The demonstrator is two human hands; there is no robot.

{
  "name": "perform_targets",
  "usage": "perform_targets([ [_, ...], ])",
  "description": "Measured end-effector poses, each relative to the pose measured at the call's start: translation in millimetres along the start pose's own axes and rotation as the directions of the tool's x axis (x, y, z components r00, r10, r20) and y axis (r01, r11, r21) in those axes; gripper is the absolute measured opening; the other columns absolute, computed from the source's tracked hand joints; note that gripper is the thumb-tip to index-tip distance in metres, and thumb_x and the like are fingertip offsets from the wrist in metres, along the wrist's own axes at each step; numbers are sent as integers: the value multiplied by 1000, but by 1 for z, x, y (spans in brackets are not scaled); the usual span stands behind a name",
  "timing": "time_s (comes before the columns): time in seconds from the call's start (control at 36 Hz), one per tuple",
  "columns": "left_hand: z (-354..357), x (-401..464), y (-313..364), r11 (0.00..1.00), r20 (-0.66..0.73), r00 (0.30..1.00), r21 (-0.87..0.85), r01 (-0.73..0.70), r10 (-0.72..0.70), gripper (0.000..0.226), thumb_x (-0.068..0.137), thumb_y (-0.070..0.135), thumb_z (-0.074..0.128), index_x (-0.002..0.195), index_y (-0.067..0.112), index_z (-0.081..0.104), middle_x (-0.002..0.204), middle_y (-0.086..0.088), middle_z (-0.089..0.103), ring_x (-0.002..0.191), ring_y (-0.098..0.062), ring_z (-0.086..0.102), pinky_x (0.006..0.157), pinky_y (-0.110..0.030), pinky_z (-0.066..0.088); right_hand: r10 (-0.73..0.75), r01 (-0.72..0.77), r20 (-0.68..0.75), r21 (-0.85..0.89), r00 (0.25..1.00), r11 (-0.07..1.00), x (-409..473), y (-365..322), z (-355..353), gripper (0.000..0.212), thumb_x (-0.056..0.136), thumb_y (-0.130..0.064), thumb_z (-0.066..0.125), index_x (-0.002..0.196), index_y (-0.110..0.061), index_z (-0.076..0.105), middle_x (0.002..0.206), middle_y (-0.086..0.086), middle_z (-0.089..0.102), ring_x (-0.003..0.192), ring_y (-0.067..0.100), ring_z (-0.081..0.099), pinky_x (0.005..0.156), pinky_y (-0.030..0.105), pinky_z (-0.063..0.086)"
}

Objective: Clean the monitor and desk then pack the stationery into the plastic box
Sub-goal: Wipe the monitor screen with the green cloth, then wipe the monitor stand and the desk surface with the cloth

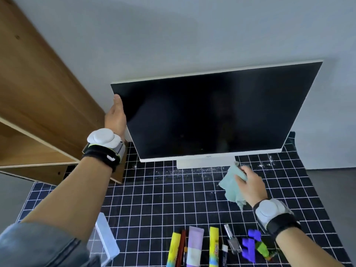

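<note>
Left hand (115,114) grips monitor (212,112) left edge at far side, right hand (250,185) fingers closed on cloth (230,187) near the stand over white crumbs (192,171); risk: sweeping crumbs onto near stationery (194,245), or tipping screen; plastic box (107,241) near-left.

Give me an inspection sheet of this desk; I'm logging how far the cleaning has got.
Surface: black grid mat, white crumbs near the monitor stand.
Job's things: monitor dark; stationery in a row at the front; plastic box front left.
Clutter: nothing seen beyond the crumbs.
Grippers: left hand grips the monitor's left edge; right hand holds a green cloth.
Cables: nothing seen.
Surroundings: wooden shelf left, grey wall behind.
</note>
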State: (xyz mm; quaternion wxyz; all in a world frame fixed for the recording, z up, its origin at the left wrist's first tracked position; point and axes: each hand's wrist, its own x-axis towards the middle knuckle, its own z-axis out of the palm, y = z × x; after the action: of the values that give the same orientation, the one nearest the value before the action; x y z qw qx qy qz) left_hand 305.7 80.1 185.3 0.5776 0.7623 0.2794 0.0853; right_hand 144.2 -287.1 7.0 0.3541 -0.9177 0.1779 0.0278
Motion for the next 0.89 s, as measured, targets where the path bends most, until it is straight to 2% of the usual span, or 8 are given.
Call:
perform_targets([
  [0.11, -7, 7, -7, 1000, -28, 999, 4, 16, -16, 67, 74, 85, 39, 86, 26, 67, 109, -3, 70, 103, -29, 66, 101, -45, 50, 12, -11, -39, 36, 999, 999, 7, 19, -16, 15, 89, -14, 63, 104, -18, 62, 70, -6, 58, 66, 25, 56, 58, 32, 38],
  [0.19, -4, 2, -8, 999, -73, 997, 38, 13, -10, 63, 81, 78, 42, 79, 20, 64, 95, -4, 67, 94, -29, 65, 97, -39, 51, 18, -14, -80, 52, 997, 999, 12, 35, -29, 13, 89, -14, 64, 102, -14, 62, 72, -3, 59, 69, 27, 57, 59, 31, 37],
  [0.25, 5, -9, -12, 996, -92, 994, 77, -47, 54, 57, 93, 66, 41, 91, 14, 65, 96, -9, 63, 92, -28, 59, 90, -35, 48, 39, -31, -103, 70, 994, 997, 16, 48, -40, 13, 89, -14, 64, 102, -12, 62, 72, -2, 59, 68, 26, 55, 58, 30, 36],
  [0.33, 13, -23, -24, 990, -133, 987, 120, -75, 91, 57, 97, 57, 47, 133, 14, 57, 130, -4, 61, 118, -23, 57, 99, -30, 40, 68, -58, -144, 78, 987, 995, 23, 63, -50, 14, 89, -14, 63, 102, -10, 62, 75, 2, 59, 71, 29, 55, 61, 32, 37],
  [0.39, 14, -32, -33, 985, -151, 985, 159, -65, 90, 62, 95, 56, 50, 142, 16, 47, 140, -3, 55, 126, -21, 52, 99, -28, 36, 98, -84, -174, 88, 980, 993, 27, 70, -55, 14, 89, -16, 62, 102, -12, 62, 78, 5, 61, 73, 30, 56, 63, 34, 41],
  [0.47, 20, -51, -54, 978, -141, 987, 204, -50, 80, 72, 90, 61, 53, 146, 17, 41, 144, -5, 48, 130, -23, 49, 107, -36, 37, 137, -120, -213, 89, 967, 989, 32, 80, -69, 9, 89, -19, 58, 95, -13, 61, 79, 8, 62, 74, 35, 57, 63, 38, 46],
  [0.58, 29, -82, -80, 956, -110, 992, 293, -24, 58, 69, 93, 52, 57, 147, 14, 39, 144, -11, 45, 129, -27, 47, 109, -39, 36, 146, -128, -273, 83, 951, 988, 43, 88, -82, 11, 89, -22, 54, 85, -12, 57, 74, 7, 59, 69, 34, 54, 62, 35, 39],
  [0.89, 47, -158, -180, 812, 216, 965, 584, -5, -150, 67, 95, 50, 56, 150, 18, 35, 149, -12, 37, 131, -31, 46, 105, -45, 42, 165, -155, -270, 58, 949, 986, 97, 110, -100, 17, 95, -24, 49, 87, -10, 54, 80, 8, 55, 74, 30, 49, 67, 33, 36],
])
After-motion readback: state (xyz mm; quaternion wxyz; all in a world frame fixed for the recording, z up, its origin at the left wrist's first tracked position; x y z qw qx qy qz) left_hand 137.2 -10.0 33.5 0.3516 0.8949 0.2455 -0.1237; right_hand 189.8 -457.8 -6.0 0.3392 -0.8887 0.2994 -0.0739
